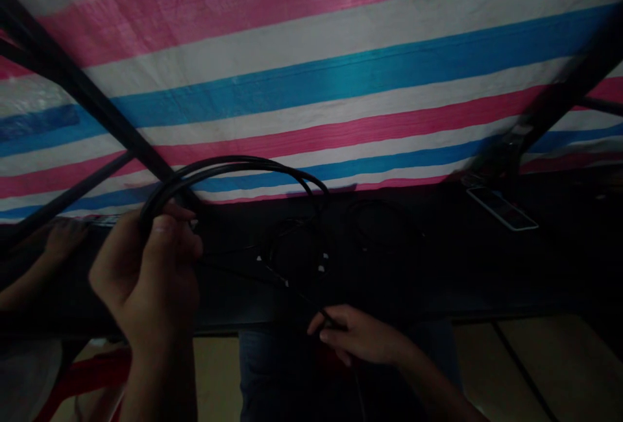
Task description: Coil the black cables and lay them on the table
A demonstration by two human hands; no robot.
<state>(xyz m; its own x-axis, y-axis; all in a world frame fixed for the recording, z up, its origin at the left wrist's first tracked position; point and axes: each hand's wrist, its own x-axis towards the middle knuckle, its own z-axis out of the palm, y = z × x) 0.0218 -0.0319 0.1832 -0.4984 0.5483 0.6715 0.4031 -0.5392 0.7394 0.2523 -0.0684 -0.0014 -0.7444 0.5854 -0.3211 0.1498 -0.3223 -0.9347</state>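
My left hand (156,266) is raised at the left, its fingers closed around a looped black cable (243,163). The loops arch up from the fist and come down to the right. Low in the middle, above my lap, my right hand (357,334) pinches a thin stretch of black cable between thumb and fingers. On the dark table between the hands lies a coil of black cable (272,240) with small white bits on it. How the held lengths join is too dark to make out.
A second dark coil (377,208) lies on the black table (442,266). Further right rests a phone-like device (503,209) with a pale edge. Striped sheeting (341,78) hangs behind, between dark frame bars (104,110). Another person's hand (65,240) is at the far left, above a red stool (95,376).
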